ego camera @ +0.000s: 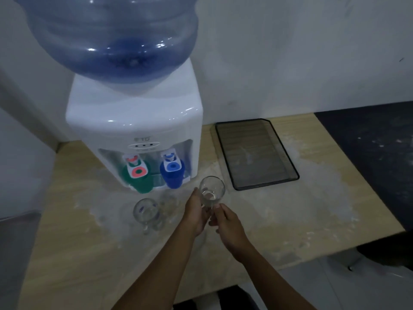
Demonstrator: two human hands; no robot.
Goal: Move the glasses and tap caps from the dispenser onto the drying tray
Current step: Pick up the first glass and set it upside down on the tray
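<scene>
A clear glass (211,190) is held just above the wooden counter, in front of the white dispenser (134,121). My left hand (196,211) grips its left side and base, and my right hand (225,222) touches its base from the right. A second clear glass (146,212) stands on the counter to the left, in front of the taps. A green cap (137,182) sits under the red tap and a blue cap (172,174) under the blue tap. The dark mesh drying tray (288,166) lies to the right with nothing on it.
A large blue water bottle (111,36) tops the dispenser. The wooden counter (312,209) shows pale, wet-looking patches. A dark surface (368,153) adjoins the counter on the right. A white wall stands behind, and the counter's front edge is close to me.
</scene>
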